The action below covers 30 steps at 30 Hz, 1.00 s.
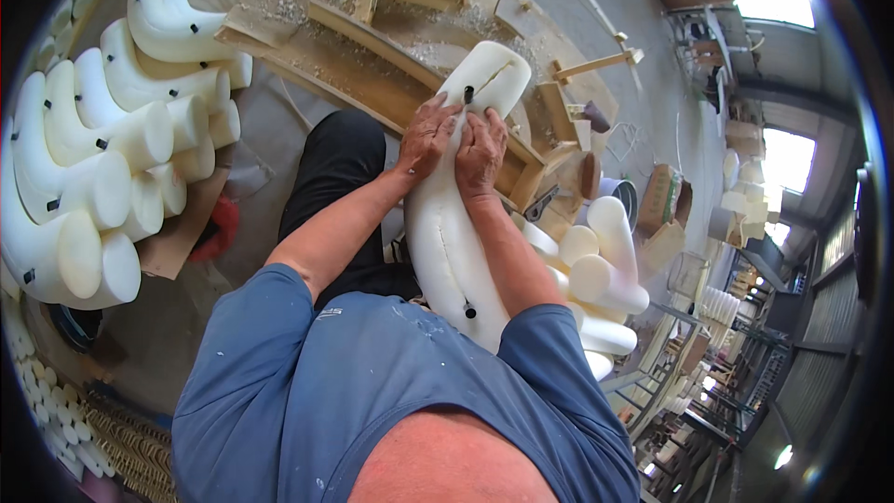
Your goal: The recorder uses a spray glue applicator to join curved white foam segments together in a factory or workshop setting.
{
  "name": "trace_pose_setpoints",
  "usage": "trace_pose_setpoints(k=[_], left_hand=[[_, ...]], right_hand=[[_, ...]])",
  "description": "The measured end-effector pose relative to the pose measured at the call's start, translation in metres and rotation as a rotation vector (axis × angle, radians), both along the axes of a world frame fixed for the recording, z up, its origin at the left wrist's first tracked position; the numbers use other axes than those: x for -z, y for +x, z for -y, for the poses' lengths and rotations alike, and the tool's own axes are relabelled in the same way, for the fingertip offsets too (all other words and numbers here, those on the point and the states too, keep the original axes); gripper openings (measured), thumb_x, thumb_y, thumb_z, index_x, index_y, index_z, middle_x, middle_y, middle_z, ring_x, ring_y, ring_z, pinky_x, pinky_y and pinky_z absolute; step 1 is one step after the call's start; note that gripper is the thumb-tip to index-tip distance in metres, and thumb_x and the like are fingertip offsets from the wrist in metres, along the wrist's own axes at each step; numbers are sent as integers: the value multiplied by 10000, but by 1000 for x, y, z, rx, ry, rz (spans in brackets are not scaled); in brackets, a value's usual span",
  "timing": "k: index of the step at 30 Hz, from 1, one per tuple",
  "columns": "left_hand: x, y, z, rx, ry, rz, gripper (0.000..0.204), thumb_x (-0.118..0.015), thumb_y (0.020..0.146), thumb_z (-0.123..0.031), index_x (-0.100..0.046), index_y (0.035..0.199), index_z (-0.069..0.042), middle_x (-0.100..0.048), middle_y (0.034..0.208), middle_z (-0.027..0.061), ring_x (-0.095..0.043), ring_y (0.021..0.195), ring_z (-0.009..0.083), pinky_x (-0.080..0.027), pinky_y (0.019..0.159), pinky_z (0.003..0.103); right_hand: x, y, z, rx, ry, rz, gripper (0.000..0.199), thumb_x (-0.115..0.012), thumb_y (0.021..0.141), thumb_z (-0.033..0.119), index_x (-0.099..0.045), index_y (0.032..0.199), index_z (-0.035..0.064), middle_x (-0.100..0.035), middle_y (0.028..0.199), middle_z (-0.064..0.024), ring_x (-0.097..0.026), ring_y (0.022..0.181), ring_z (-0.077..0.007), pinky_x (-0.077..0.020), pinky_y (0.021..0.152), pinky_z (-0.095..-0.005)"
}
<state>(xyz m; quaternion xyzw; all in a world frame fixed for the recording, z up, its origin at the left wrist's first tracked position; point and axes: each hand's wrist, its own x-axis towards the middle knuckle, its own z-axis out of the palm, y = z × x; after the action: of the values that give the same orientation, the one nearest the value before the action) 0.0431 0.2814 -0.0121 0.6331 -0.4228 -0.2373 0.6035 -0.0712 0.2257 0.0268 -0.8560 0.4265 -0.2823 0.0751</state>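
A long, curved white foam piece (445, 233) lies lengthwise in front of my body, its far end raised over the wooden bench. A seam runs along its top, split open near the far end. One black plug (470, 313) sits in its near part, and another black plug (468, 94) is by my fingertips. My left hand (430, 138) grips the foam on the left of the seam, fingers bent. On the other side my right hand (480, 154) presses against it, fingers close together. Both hands are just short of the far plug.
A wooden bench frame (372, 42) strewn with white crumbs stands ahead. Curved foam pieces (107, 140) with black plugs are stacked at left; more foam pieces (605, 270) are heaped at right. Beyond them are a cardboard box (663, 200) and a pair of pliers (542, 203).
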Motion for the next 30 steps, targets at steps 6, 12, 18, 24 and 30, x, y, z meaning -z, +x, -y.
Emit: trace_pose_setpoints(k=[6, 12, 18, 24, 30], left_hand=[[-4, 42, 41, 72, 67, -550, 366, -470, 1110, -304, -556, 1380, -73, -662, 1256, 119, -625, 1146, 207, -499, 980, 333], [17, 40, 72, -15, 12, 16, 298, -596, 1007, -137, -707, 1282, -159, -663, 1271, 142, -612, 1218, 311, -492, 1011, 392], [10, 40, 79, 278, -164, -253, 394, -515, 1060, -148, -619, 1440, -150, -445, 1595, 170, -412, 1483, 323, -315, 1223, 367], [-1, 56, 108, 435, -29, -251, 463, -444, 1093, -218, -515, 1542, -131, -309, 1690, 150, -270, 1568, 289, -221, 1270, 371], [3, 53, 120, 477, 38, -51, 474, -446, 1089, -228, -513, 1552, -150, -264, 1718, 103, -224, 1587, 281, -186, 1285, 387]], right_hand=[[-20, -2, 16, 112, 246, 161, 234, -643, 972, 118, -659, 1190, 34, -645, 1239, -201, -569, 1231, -379, -443, 1060, -482], [-8, 5, 31, 163, 122, 80, 341, -697, 926, 122, -645, 1250, 30, -656, 1137, -163, -585, 1107, -348, -461, 1011, -456], [2, 3, 30, 176, 75, 224, 367, -677, 947, 101, -617, 1298, 12, -647, 1061, -142, -606, 1012, -303, -481, 937, -428], [-7, 6, 39, 246, 356, 361, 411, -665, 981, 132, -571, 1362, 9, -595, 972, -90, -559, 942, -239, -471, 903, -392], [-1, 7, 57, 338, 388, 432, 410, -679, 976, 113, -580, 1361, 12, -556, 828, -33, -523, 783, -189, -486, 802, -347]])
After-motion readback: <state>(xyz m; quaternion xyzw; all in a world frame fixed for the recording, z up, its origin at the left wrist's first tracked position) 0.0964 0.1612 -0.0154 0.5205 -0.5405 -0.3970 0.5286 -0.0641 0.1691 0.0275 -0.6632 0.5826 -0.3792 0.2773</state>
